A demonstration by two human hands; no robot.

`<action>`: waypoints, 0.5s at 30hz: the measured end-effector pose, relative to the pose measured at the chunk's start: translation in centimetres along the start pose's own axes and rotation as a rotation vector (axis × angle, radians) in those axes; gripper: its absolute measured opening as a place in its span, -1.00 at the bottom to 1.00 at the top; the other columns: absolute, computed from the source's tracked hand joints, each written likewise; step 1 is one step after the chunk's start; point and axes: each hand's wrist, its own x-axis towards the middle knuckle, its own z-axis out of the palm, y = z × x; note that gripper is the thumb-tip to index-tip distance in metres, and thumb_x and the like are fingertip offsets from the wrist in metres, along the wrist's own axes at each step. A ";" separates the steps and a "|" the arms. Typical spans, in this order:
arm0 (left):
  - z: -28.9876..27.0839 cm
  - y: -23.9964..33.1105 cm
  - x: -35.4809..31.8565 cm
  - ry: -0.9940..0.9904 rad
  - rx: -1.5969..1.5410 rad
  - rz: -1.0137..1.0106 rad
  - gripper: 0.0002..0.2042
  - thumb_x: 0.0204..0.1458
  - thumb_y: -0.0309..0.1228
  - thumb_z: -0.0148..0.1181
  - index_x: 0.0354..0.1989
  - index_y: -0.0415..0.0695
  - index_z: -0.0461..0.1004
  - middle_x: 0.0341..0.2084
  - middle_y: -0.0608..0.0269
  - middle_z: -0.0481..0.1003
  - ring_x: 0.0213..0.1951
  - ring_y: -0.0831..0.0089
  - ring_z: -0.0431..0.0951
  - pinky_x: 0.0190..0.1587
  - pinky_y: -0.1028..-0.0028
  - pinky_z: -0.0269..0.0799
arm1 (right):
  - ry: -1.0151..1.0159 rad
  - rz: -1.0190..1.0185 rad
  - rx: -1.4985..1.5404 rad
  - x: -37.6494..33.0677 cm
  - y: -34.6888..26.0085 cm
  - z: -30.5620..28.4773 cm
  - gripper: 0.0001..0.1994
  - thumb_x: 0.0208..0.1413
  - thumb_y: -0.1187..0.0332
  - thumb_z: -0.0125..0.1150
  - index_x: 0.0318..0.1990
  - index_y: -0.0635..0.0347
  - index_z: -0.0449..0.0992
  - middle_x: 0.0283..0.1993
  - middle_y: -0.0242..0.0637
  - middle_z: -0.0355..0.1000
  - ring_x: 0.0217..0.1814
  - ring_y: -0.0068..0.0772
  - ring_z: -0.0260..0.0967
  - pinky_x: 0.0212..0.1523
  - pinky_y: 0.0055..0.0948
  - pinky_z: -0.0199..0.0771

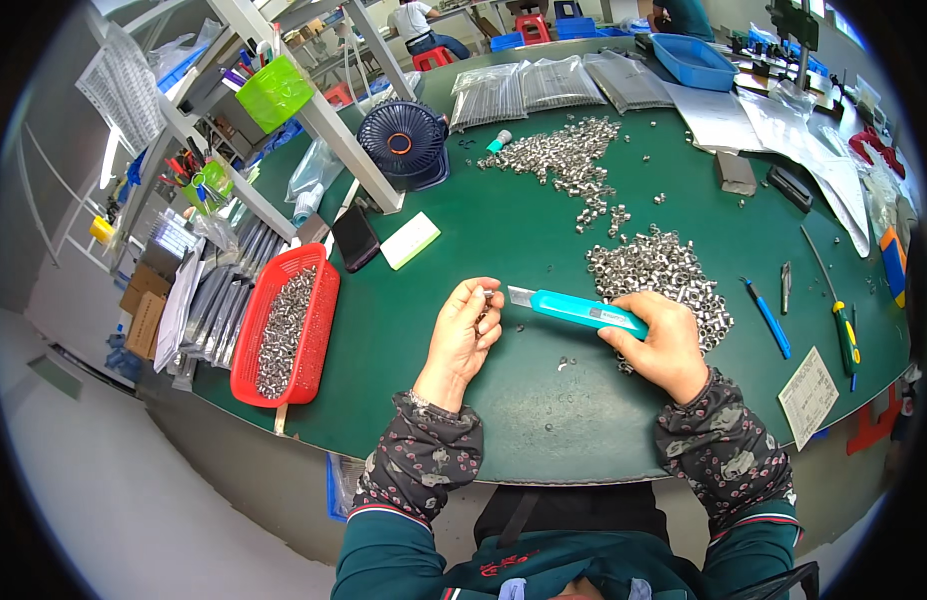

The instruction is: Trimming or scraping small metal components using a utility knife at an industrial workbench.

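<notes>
My right hand (668, 338) is wrapped round the handle of a teal utility knife (584, 309), its blade out and pointing left. The blade tip lies close to the fingers of my left hand (464, 335), which pinch a small metal fitting (488, 295); whether the blade touches it I cannot tell. More metal seems to sit in the curled fingers below, partly hidden. Beside my right hand spreads a pile of small silvery metal fittings (659, 270). Farther back lies another loose heap of such metal fittings (564, 160).
Left of my hands stands a red plastic basket (330, 300) of metal pieces. Behind it are a phone (356, 238), a sticky-note pad (411, 241) and a fan (404, 142). Rightward lie a blue-handled tool (770, 322), a screwdriver (842, 330) and a paper slip (810, 397) on the green table (544, 430).
</notes>
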 end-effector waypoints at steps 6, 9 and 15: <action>0.1 0.2 -0.3 0.038 -0.014 -0.022 -0.81 0.10 -0.34 -0.11 -0.28 -0.21 0.33 -0.52 0.30 0.31 -0.69 0.71 0.10 -0.75 0.77 -0.03 | -0.007 0.024 0.022 0.0 -0.3 -0.1 -0.74 -0.25 0.24 0.25 -0.39 0.19 0.49 -0.48 -0.21 0.39 -0.47 -0.19 0.37 -0.45 -0.34 0.34; 0.3 0.3 -0.5 0.066 0.032 -0.011 -0.80 0.10 -0.30 -0.11 -0.31 -0.19 0.34 -0.55 0.32 0.30 -0.71 0.71 0.08 -0.77 0.77 -0.06 | 0.043 -0.007 0.041 -0.1 0.1 0.1 -0.74 -0.26 0.25 0.25 -0.39 0.19 0.49 -0.48 -0.20 0.39 -0.46 -0.19 0.37 -0.44 -0.35 0.34; 0.4 0.2 -0.4 0.014 -0.011 -0.008 -0.83 0.10 -0.32 -0.10 -0.43 -0.13 0.30 -0.62 0.30 0.30 -0.74 0.72 0.07 -0.79 0.76 -0.09 | 0.161 0.094 0.242 0.4 0.4 -0.6 -0.75 -0.23 0.33 0.25 -0.37 0.28 0.47 -0.47 -0.19 0.41 -0.47 -0.34 0.38 -0.44 -0.46 0.34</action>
